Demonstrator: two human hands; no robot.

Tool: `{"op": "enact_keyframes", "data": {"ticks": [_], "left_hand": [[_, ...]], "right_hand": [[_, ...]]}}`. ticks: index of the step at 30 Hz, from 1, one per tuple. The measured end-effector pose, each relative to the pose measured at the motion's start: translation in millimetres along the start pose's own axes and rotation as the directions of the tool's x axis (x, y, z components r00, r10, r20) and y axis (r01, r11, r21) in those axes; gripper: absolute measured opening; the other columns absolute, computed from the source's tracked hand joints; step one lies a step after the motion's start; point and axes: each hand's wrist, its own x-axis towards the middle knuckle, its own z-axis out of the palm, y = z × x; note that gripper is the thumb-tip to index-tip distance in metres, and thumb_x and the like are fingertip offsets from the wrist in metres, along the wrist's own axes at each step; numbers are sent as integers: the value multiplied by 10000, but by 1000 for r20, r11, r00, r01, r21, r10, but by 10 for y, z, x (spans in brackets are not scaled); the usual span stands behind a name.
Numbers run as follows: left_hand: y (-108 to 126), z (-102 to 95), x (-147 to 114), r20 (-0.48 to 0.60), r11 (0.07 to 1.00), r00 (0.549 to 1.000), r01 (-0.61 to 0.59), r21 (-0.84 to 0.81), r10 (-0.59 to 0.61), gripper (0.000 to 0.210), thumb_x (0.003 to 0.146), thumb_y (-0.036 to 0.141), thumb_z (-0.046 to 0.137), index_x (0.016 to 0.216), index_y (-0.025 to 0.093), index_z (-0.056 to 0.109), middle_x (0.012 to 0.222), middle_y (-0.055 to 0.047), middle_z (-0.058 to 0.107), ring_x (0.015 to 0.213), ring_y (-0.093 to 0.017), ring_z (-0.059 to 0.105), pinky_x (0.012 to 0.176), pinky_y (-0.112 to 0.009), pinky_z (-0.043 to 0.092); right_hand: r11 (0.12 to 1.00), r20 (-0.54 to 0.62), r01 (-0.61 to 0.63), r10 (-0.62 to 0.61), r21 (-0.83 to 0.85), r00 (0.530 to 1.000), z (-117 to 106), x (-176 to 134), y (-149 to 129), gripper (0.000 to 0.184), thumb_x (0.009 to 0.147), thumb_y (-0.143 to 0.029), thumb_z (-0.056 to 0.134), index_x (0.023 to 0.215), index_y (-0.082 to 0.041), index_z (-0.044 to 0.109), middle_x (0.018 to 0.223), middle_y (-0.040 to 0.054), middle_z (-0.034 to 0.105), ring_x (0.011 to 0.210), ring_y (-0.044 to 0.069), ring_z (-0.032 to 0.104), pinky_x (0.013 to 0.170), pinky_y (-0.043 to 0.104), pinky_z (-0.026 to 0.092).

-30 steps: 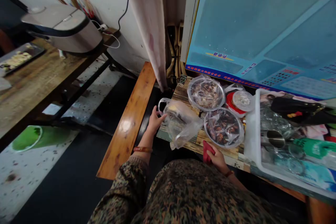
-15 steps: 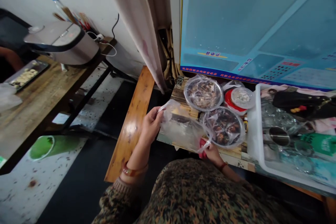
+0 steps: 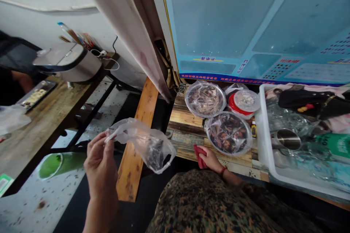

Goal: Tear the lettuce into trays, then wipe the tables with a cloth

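Note:
My left hand (image 3: 100, 160) pinches the gathered end of a clear plastic bag (image 3: 149, 143), which hangs out to the right above a wooden bench (image 3: 138, 160). Dark shapes show through the bag; whether they are inside it or behind it I cannot tell. At the near edge of the wood-patterned table (image 3: 186, 118), my right hand (image 3: 210, 158) is closed around a folded red cloth (image 3: 200, 156). Beyond that hand stand two round bowls in clear plastic, one with dark brown pieces (image 3: 229, 133), the other with lighter dried pieces (image 3: 205, 99).
A red container with a clear tub (image 3: 247, 101) stands beside the bowls. Right of it is a white bin (image 3: 264, 134) with glasses and a metal cup. On the left table are a rice cooker (image 3: 73, 63) and a tray (image 3: 38, 96), near another person's arm. A green bin (image 3: 51, 165) is below.
My left hand has carried the plastic bag left, off the table and over the bench. My right hand has let go of the bag and keeps the red cloth. The view has shifted slightly.

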Motion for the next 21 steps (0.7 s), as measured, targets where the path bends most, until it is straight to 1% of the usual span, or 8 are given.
{"op": "enact_keyframes", "data": {"ticks": [2,5,7,9,13,16,18,21], "left_hand": [[-74,44,97,59,998,997,-37,-45,40,215,868,372,576,942,214,700,1249,-33,601,1226,-209,511,1085,-363,352],[-292,181,310,233,990,971,79,-113,-51,254,867,402,565,944,194,690,1190,-58,643,1162,-222,563,1039,-364,399],[-474,282,469,352,972,925,200,-122,-146,285,858,434,563,954,195,685,1059,-53,692,1050,-219,614,970,-343,444],[-666,362,624,441,959,876,264,-101,-194,293,851,455,560,898,193,681,907,-35,704,941,-206,635,918,-317,459],[-1070,434,896,574,947,789,313,-71,-218,311,848,478,550,853,186,657,696,3,623,728,-174,606,772,-285,478],[-1334,442,1104,640,937,731,345,-47,-237,333,835,500,560,920,194,660,643,24,574,648,-160,561,676,-265,460],[-1435,447,1266,648,932,714,363,-17,-266,366,810,532,578,940,201,667,633,27,568,634,-157,549,650,-258,451],[-1447,452,1521,618,928,719,369,48,-318,424,762,596,592,931,219,684,619,28,565,622,-161,539,632,-261,454]], "right_hand": [[1000,-24,19,-19,-7,1000,42,229,-139,437,780,-197,520,1201,-243,628,1194,52,666,1102,219,610,1017,412,438],[996,-88,73,-78,-58,993,111,747,-364,438,788,-192,503,1207,-241,622,1216,54,648,1123,212,590,1034,401,422],[991,-142,93,-106,-93,984,183,1122,-472,448,803,-179,472,1228,-226,606,1245,58,626,1151,205,566,1053,394,405],[986,-198,91,-118,-139,973,305,1419,-526,466,813,-144,433,1247,-208,591,1298,63,587,1201,202,527,1077,397,380],[948,-216,79,-150,-307,965,695,1620,-558,538,755,-28,431,1234,-197,610,1365,89,514,1243,243,466,1087,449,341],[938,-68,172,-201,-301,977,986,1694,-678,556,678,47,430,1088,-223,689,1196,75,622,1120,230,545,1010,429,411],[941,1,229,-236,-251,972,1083,1911,-824,523,667,56,431,1007,-230,706,1084,39,667,1055,195,584,968,376,453],[944,-86,207,-236,-256,968,1030,2478,-1062,475,779,15,411,1114,-218,654,1186,38,628,1127,170,552,1011,354,433]]}}
